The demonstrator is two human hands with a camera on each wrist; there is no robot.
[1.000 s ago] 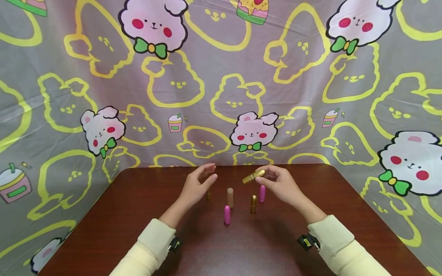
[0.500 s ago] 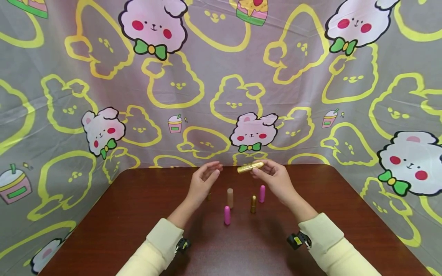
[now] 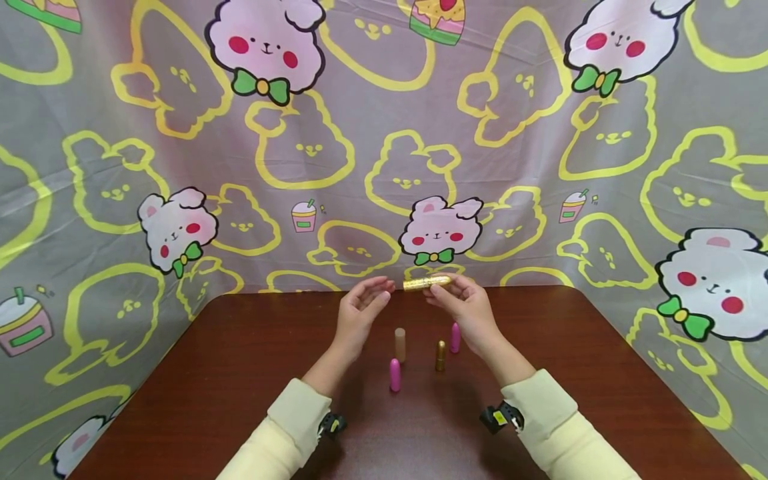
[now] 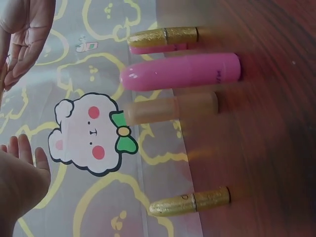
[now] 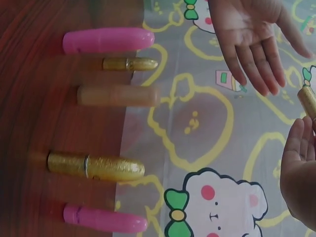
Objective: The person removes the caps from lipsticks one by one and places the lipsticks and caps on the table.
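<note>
My right hand (image 3: 468,307) pinches a gold bullet-shaped lipstick tube (image 3: 423,283) between thumb and fingers. It lies level in the air above the far part of the table, rounded end to the right. Just off its left end is my left hand (image 3: 359,312), palm inward, fingers loosely bent, holding nothing. Upright below stand a beige tube (image 3: 400,345), a front pink tube (image 3: 395,375), a gold lipstick tube (image 3: 441,356) and a second pink tube (image 3: 455,338) by my right wrist. Another standing gold tube (image 4: 190,201), seen in the left wrist view, is hidden behind my left hand in the head view.
The dark red-brown table (image 3: 240,373) has rounded far corners. Right behind it hangs a grey cloth (image 3: 360,160) printed with yellow outlines and white cartoon animals. Black wrist straps (image 3: 501,417) sit at both pale yellow cuffs.
The right hand has raised the gold lipstick tube, moved it left and turned it from slanted to level. The left hand has come rightward and slightly up, so the two hands are closer together.
</note>
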